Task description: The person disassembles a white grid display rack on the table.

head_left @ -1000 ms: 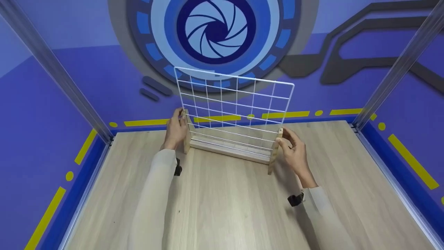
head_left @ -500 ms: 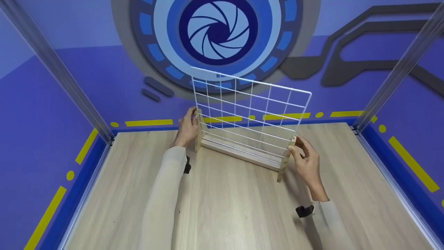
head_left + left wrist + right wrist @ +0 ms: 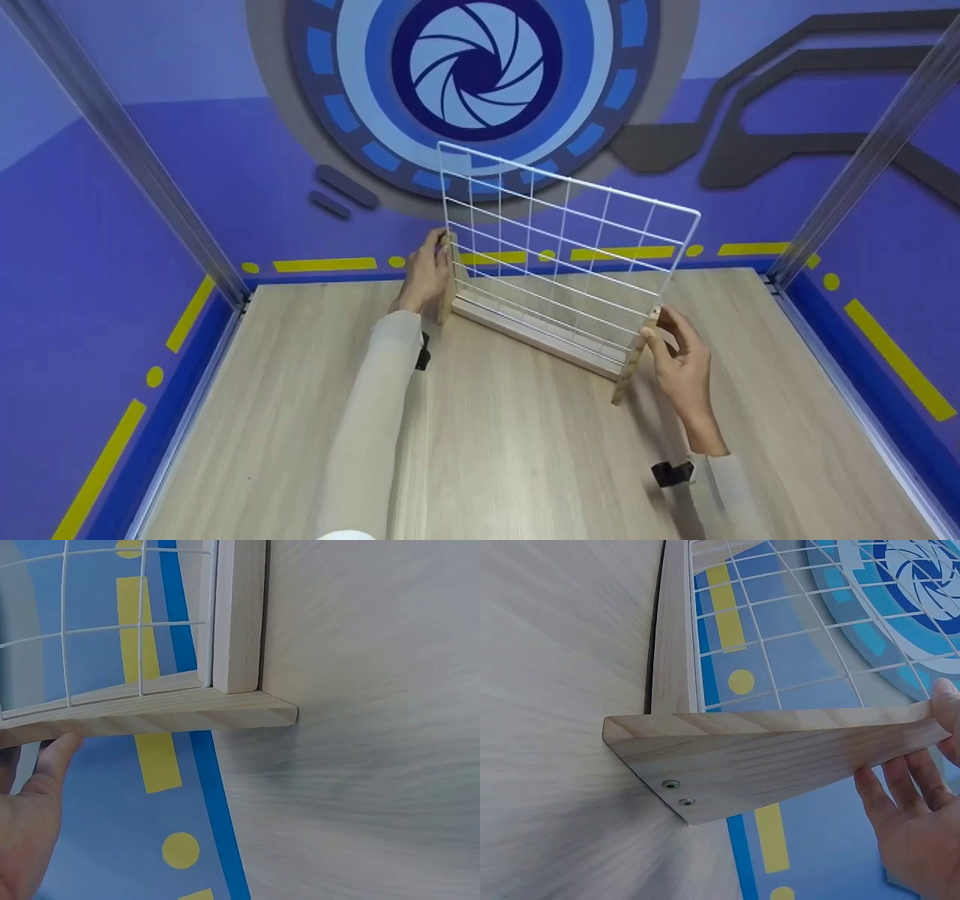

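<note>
A rack with a white wire grid (image 3: 568,179) stands obliquely on the table, its right end nearer me. Two wooden side panels flank the grid, joined low down by a wooden crossbar (image 3: 540,340). My left hand (image 3: 424,276) holds the upper part of the left side panel (image 3: 180,717); some of its fingers are hidden behind the wood. On the other end, my right hand (image 3: 688,369) pinches the top of the right side panel (image 3: 780,741), thumb on the near edge and fingers on the outer face. Two screws (image 3: 671,784) show low on that face.
The wood-grain table (image 3: 480,465) lies under the rack. Behind it rises a blue printed wall (image 3: 187,172) with yellow dashes. Metal posts (image 3: 142,157) stand at the back corners, and a metal rail (image 3: 847,390) edges the table's right side.
Both hands have shifted the rack to the right in the head view. Its right end has swung nearer me, so it stands at a steeper angle. The grips stay the same.
</note>
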{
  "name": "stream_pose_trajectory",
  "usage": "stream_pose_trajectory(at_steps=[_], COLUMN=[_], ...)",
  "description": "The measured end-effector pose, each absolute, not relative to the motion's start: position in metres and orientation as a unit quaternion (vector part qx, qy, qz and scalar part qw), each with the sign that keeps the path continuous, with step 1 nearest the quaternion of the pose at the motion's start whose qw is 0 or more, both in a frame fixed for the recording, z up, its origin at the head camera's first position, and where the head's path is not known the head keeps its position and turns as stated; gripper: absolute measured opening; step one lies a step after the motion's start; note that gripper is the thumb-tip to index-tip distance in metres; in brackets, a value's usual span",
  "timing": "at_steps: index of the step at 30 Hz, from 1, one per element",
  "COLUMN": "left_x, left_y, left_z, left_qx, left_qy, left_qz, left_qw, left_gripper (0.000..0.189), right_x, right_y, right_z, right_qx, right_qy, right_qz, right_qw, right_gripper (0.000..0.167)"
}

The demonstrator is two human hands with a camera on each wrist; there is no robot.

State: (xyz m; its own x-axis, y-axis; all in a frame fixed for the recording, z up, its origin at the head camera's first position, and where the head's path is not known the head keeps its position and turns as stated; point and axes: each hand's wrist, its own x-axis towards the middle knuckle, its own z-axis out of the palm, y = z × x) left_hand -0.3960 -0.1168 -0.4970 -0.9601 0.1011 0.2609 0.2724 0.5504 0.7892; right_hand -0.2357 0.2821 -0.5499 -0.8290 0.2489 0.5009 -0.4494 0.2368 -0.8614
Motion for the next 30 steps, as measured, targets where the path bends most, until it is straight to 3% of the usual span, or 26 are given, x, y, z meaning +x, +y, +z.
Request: stream_pose_trajectory(at_steps=[20, 30], left_x=[-0.402, -0.401], left_y=[-0.095, -0.094], left_z=[-0.499, -0.497], left_qx=[-0.109, -0.123], left_qy=[-0.869, -0.871], left_qz=[-0.479, -0.470], left_qw=[0.064, 0.077], left_gripper=[0.042, 0.042], right_x=[-0.217, -0.216], right_y=[0.295, 0.294], right_z=[-0.551, -0.551], right_qx=[0.064, 0.060], right_qy=[-0.734, -0.739], right_qz=[0.607, 0.598], right_qw=[0.297, 0.305], right_gripper=[0.050, 0.050])
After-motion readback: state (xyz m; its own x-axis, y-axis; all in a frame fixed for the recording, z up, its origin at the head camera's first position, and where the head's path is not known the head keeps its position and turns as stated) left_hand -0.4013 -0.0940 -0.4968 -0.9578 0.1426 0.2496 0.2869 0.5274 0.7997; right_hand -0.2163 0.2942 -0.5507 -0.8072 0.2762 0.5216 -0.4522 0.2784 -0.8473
